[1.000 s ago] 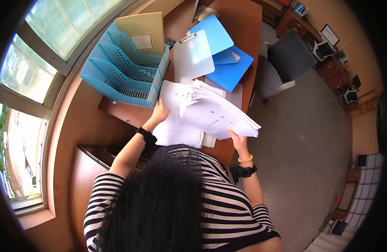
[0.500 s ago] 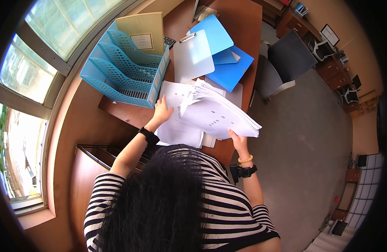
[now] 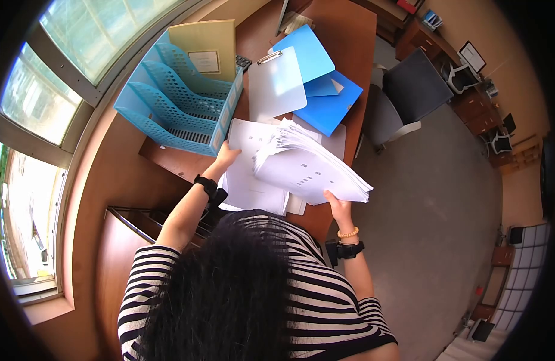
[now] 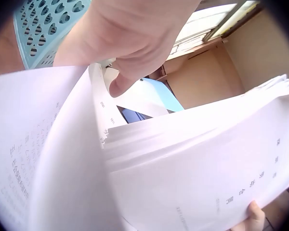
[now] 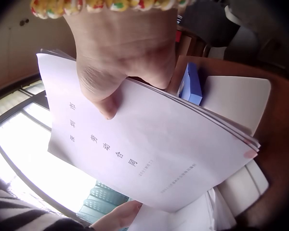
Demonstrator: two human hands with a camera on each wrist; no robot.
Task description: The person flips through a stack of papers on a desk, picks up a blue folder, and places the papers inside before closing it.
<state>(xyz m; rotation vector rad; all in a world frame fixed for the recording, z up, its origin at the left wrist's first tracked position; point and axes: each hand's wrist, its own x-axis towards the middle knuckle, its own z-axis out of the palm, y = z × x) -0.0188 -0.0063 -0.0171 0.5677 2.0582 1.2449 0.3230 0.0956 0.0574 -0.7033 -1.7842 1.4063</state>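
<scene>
Since the earlier frame, the left hand (image 3: 228, 157) has moved slightly toward the blue rack (image 3: 228, 114); its fingers are partly hidden, so I cannot tell if they pinch paper. The right hand (image 3: 341, 209) grasps the thick paper stack (image 3: 313, 171), thumb on top, held slanting over the flat papers (image 3: 250, 185) on the desk (image 3: 353, 48). Farther lie a clipboard (image 3: 277, 84) and blue folders (image 3: 306, 54), and beyond them stands a chair (image 3: 415, 84)

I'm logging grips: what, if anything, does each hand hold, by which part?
The right hand grips the raised paper stack by one edge; for the left hand, I cannot tell.
</scene>
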